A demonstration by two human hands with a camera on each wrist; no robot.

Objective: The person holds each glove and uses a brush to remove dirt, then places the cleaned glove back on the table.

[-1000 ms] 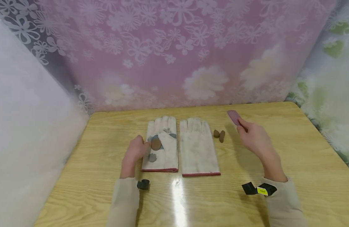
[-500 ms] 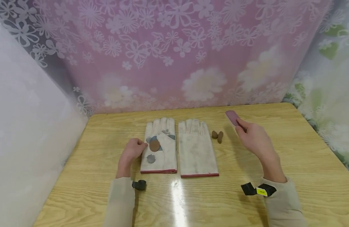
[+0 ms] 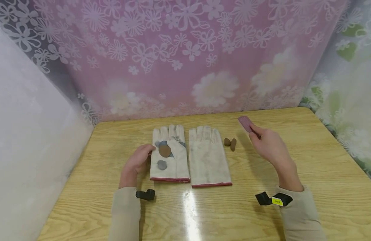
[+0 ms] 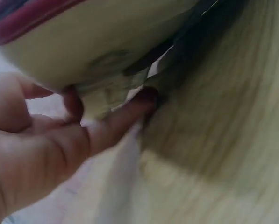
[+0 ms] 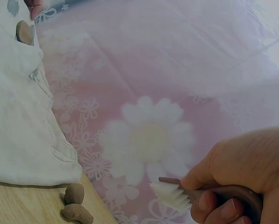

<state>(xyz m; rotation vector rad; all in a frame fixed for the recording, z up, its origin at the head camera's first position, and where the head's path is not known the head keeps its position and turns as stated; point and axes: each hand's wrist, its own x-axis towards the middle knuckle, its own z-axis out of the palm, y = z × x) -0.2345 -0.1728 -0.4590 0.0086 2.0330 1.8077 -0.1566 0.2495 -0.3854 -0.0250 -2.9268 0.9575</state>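
- Glove [image 3: 178, 159] topped with a brown disc [image 3: 165, 151] is pinched by the left hand [image 3: 138, 159].
- Second glove [image 3: 209, 159] is laid beside it on the worktop [image 3: 221, 217].
- Two brown lumps [image 3: 233, 144] are seen alongside.
- Brush [image 3: 245, 124] is gripped by the right hand [image 3: 271, 146].

A domestic-looking tabletop nook is shown, though whether it lies in a home or in a workroom cannot be told. The wood-grained table [image 3: 309, 160] is closed in at the back by a pink drape [image 3: 137, 80] printed with white flowers [image 3: 215, 88], while its left side is screened by a whitish drape [image 3: 31, 134] and its right by a pale drape [image 3: 357, 120] patterned with green leaves [image 3: 346, 52]. A household air is lent by these floral prints, and by the white cloth gloves [image 3: 208, 160] and the small brush [image 5: 173, 193] seen at the table.
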